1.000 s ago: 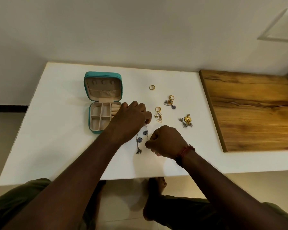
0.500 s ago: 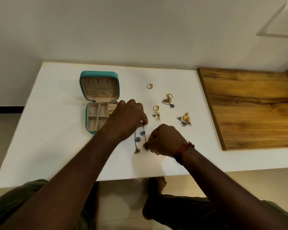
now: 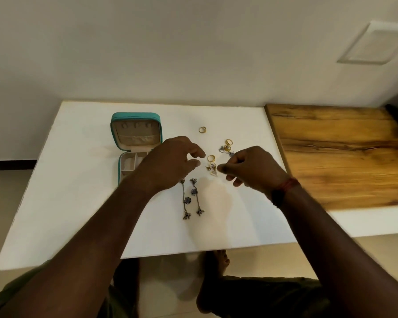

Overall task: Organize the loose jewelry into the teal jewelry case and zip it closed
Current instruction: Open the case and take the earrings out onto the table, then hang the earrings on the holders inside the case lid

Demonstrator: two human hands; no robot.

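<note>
The teal jewelry case [image 3: 135, 115] lies open on the white table [image 3: 78, 203], its lid propped up and its beige compartments partly hidden by my left hand [image 3: 170, 164]. Two long silver chain earrings with blue flowers [image 3: 191, 198] lie side by side just below that hand. A gold ring with a triangular charm [image 3: 211, 166] sits between my two hands. My right hand [image 3: 251, 166] hovers to its right, fingers apart. A plain gold ring [image 3: 202, 129] and a gold-and-silver cluster [image 3: 226, 148] lie farther back. Both hands hold nothing.
A wooden board [image 3: 342, 157] covers the table's right part, its edge close to my right wrist. A wall rises behind the table. The table's front edge runs below my forearms, with my legs and a bare foot [image 3: 218, 262] under it.
Both hands have let go of the silver chain earrings, which now lie straight on the table. My hands have lifted and moved back toward the triangular charm, fingers spread. The flower-shaped piece is now hidden.
</note>
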